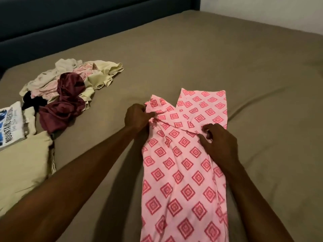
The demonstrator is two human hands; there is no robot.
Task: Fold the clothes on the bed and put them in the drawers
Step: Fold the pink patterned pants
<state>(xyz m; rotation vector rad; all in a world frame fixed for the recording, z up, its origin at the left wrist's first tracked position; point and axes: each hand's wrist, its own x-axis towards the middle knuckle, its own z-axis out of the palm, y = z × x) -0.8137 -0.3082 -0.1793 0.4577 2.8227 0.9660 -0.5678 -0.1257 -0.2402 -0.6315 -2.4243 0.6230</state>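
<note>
At nine o'clock, at the left edge, a folded white shirt (10,123) with dark lettering lies on the bed (192,55). Just below it, toward eight o'clock, sits a pale green folded piece (22,165), touching the shirt's lower edge. Above these, at ten o'clock, a loose pile (70,86) of unfolded clothes spreads out: cream and pale pink pieces at the back, a maroon garment (64,103) slumped across the front, a yellow-green top (103,74) on the right side, a bit of black cloth showing at the pile's left. The pile lies well apart from the work in the middle, with bare brown sheet between. Across the top, from ten to one o'clock, runs a dark blue headboard (87,18).

The left hand (136,117) sits just left of centre, fingers curled round a bunched fold at the left edge of the pink garment (183,172). That garment, printed with red diamonds, stretches from centre down to six o'clock, flat on the sheet, its far end split into two flaps at about twelve to one o'clock from the hands. The left forearm crosses the sheet from seven o'clock, clear of the folded pieces.

The right hand (218,142), right of centre, rests on the garment with thumb and fingertips pinching a crease in the cloth. Its forearm lies along the garment's right edge, hiding part of it.

At one o'clock a strip of white wall (271,13) shows.
</note>
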